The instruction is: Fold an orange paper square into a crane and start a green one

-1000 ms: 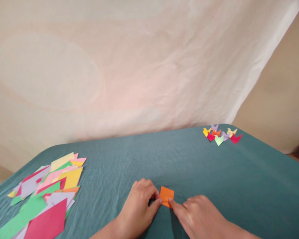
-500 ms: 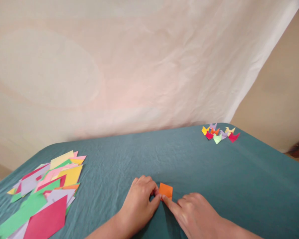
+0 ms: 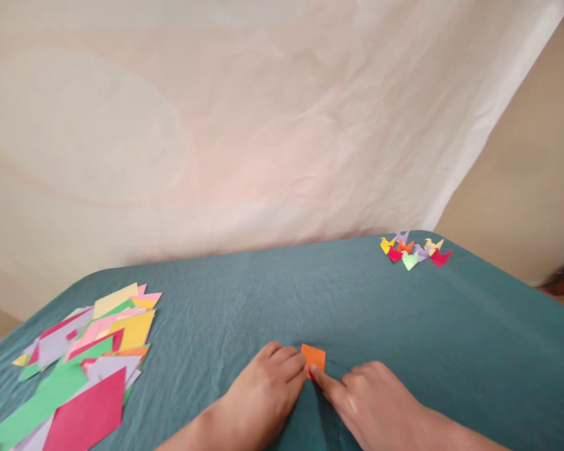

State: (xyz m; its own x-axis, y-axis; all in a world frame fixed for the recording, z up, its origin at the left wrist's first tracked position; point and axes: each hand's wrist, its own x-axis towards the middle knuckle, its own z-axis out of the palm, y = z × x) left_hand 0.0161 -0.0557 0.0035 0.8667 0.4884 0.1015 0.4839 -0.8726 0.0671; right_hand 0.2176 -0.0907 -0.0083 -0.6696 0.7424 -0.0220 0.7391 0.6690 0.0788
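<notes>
A small folded orange paper (image 3: pixel 314 356) lies on the teal tablecloth (image 3: pixel 357 300) near the front edge. My left hand (image 3: pixel 263 391) rests beside it on the left, fingers curled with the tips against the paper's left edge. My right hand (image 3: pixel 366 407) comes in from the right, its index finger stretched out and pressing down on the paper's near corner. Both hands lie low on the cloth and hide the paper's lower part.
A loose pile of coloured paper sheets (image 3: pixel 79 363) spreads over the table's left side. Several small folded paper birds (image 3: pixel 411 250) sit at the far right corner. A cream cloth backdrop (image 3: pixel 244 125) hangs behind the table.
My left hand has gone from pinching the paper's left corner to lying flatter against its edge. My right index finger has slid a little left along the paper.
</notes>
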